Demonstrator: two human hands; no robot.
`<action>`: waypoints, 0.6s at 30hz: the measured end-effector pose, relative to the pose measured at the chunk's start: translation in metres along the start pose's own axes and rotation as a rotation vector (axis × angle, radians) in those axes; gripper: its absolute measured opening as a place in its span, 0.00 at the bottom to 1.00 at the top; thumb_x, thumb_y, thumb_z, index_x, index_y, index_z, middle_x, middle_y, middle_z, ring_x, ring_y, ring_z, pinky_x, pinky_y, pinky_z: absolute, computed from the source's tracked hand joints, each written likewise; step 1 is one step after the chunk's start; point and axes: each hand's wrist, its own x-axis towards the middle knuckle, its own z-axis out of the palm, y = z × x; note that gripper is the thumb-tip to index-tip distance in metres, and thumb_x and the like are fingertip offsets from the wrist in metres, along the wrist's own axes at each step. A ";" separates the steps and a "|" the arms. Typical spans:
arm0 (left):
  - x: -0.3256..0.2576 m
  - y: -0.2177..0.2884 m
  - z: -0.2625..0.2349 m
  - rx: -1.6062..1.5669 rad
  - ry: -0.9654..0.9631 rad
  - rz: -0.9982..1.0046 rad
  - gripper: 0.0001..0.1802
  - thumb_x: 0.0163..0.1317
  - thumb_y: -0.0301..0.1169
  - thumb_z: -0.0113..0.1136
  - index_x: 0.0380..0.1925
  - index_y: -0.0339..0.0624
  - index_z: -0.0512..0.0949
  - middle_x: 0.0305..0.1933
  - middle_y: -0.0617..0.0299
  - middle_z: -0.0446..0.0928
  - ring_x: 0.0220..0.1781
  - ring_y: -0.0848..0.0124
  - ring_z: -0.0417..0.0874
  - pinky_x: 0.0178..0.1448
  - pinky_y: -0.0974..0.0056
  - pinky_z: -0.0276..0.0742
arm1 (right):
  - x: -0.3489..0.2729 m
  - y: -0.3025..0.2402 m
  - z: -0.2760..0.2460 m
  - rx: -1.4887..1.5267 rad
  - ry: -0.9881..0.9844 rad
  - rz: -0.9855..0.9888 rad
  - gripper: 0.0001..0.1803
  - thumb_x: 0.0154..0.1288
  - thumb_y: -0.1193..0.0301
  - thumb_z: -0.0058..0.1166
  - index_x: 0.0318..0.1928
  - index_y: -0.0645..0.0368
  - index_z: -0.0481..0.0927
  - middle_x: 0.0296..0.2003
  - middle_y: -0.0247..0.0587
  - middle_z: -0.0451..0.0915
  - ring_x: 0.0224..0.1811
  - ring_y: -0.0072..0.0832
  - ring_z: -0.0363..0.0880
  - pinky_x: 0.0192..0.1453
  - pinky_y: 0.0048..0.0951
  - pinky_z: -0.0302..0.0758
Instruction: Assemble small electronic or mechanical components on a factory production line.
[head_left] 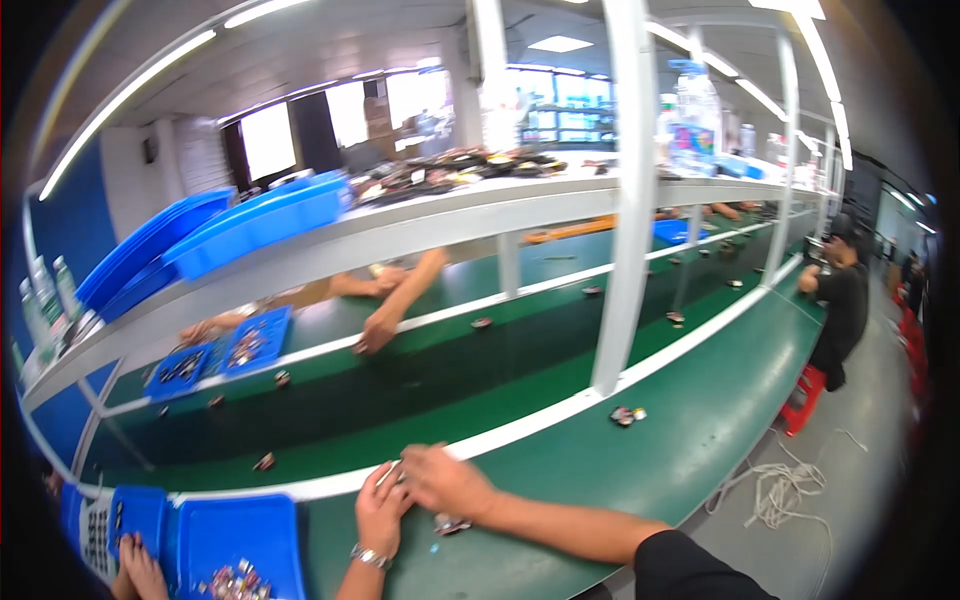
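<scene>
My left hand (pixel 379 508), with a metal-banded watch (pixel 371 557) on its wrist, is raised over the green bench (pixel 540 460) near its white edge rail. My right hand (pixel 446 482) reaches in from the right and meets it. The fingers of both hands are closed together around something small, mostly hidden by the fingers, whose kind I cannot make out. Below my right hand lies a small cluster of parts (pixel 452 524) on the bench. Farther right on the bench sits another small cluster of dark and light parts (pixel 627 416).
At lower left, a blue tray (pixel 290 530) holds loose small parts, beside another person's hand (pixel 143 568). A conveyor (pixel 420 400) carries scattered small parts beyond the rail. A white post (pixel 625 200) rises at the bench's far edge. Across the belt, other people's hands work near blue trays (pixel 258 341).
</scene>
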 end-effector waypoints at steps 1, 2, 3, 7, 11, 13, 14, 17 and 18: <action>0.003 -0.002 -0.006 0.078 0.010 0.072 0.25 0.68 0.22 0.51 0.65 0.35 0.63 0.67 0.47 0.70 0.60 0.59 0.79 0.59 0.58 0.80 | 0.014 0.011 -0.007 -0.122 -0.121 0.048 0.14 0.53 0.72 0.58 0.41 0.63 0.79 0.47 0.51 0.77 0.47 0.45 0.76 0.52 0.40 0.73; 0.006 -0.004 -0.013 0.219 0.020 0.152 0.24 0.68 0.22 0.52 0.63 0.34 0.64 0.67 0.46 0.69 0.62 0.56 0.78 0.58 0.59 0.81 | 0.024 0.028 -0.013 -0.154 0.000 0.063 0.11 0.51 0.73 0.58 0.37 0.63 0.80 0.43 0.51 0.79 0.45 0.44 0.77 0.50 0.41 0.73; 0.010 -0.006 -0.012 0.330 0.054 0.219 0.20 0.68 0.21 0.53 0.60 0.33 0.68 0.63 0.48 0.73 0.58 0.60 0.80 0.56 0.61 0.81 | 0.021 0.059 -0.011 -0.164 0.186 0.113 0.09 0.50 0.74 0.58 0.34 0.63 0.81 0.41 0.51 0.80 0.45 0.45 0.77 0.49 0.42 0.74; 0.014 -0.004 -0.028 0.529 0.164 0.152 0.12 0.65 0.19 0.52 0.48 0.32 0.76 0.51 0.53 0.81 0.47 0.67 0.84 0.47 0.66 0.82 | 0.011 0.162 -0.003 -0.340 0.054 0.461 0.14 0.51 0.73 0.60 0.41 0.62 0.84 0.47 0.51 0.81 0.48 0.47 0.78 0.56 0.43 0.76; 0.015 -0.008 -0.029 0.579 0.117 0.122 0.11 0.65 0.20 0.53 0.46 0.33 0.78 0.47 0.56 0.83 0.44 0.71 0.84 0.44 0.68 0.81 | -0.003 0.196 -0.011 -0.372 -0.080 0.570 0.22 0.53 0.69 0.64 0.50 0.63 0.81 0.52 0.50 0.79 0.52 0.47 0.77 0.59 0.42 0.75; 0.012 -0.003 -0.027 0.590 0.130 0.113 0.11 0.65 0.21 0.53 0.45 0.34 0.78 0.46 0.57 0.83 0.43 0.71 0.84 0.44 0.68 0.81 | -0.001 0.179 -0.015 -0.457 -0.090 0.531 0.27 0.54 0.67 0.65 0.54 0.64 0.77 0.53 0.51 0.77 0.53 0.47 0.76 0.58 0.42 0.75; 0.011 0.000 -0.027 0.606 0.129 0.103 0.10 0.65 0.21 0.54 0.45 0.34 0.79 0.45 0.58 0.84 0.42 0.72 0.84 0.44 0.68 0.81 | 0.002 0.160 -0.020 -0.455 -0.099 0.525 0.27 0.54 0.67 0.65 0.54 0.64 0.77 0.53 0.51 0.77 0.53 0.47 0.76 0.58 0.42 0.75; 0.009 0.004 -0.024 0.698 0.125 0.120 0.09 0.65 0.22 0.55 0.43 0.35 0.80 0.44 0.59 0.84 0.41 0.73 0.84 0.44 0.68 0.81 | -0.004 0.111 -0.027 -0.260 -0.162 0.302 0.33 0.54 0.61 0.68 0.58 0.64 0.73 0.50 0.52 0.77 0.54 0.47 0.75 0.60 0.41 0.73; 0.007 0.002 -0.029 0.699 0.146 0.114 0.09 0.65 0.22 0.55 0.43 0.35 0.80 0.44 0.59 0.84 0.41 0.73 0.84 0.44 0.68 0.81 | 0.005 0.081 -0.032 0.132 -0.439 0.543 0.34 0.54 0.58 0.69 0.57 0.64 0.74 0.49 0.52 0.77 0.54 0.47 0.74 0.62 0.40 0.71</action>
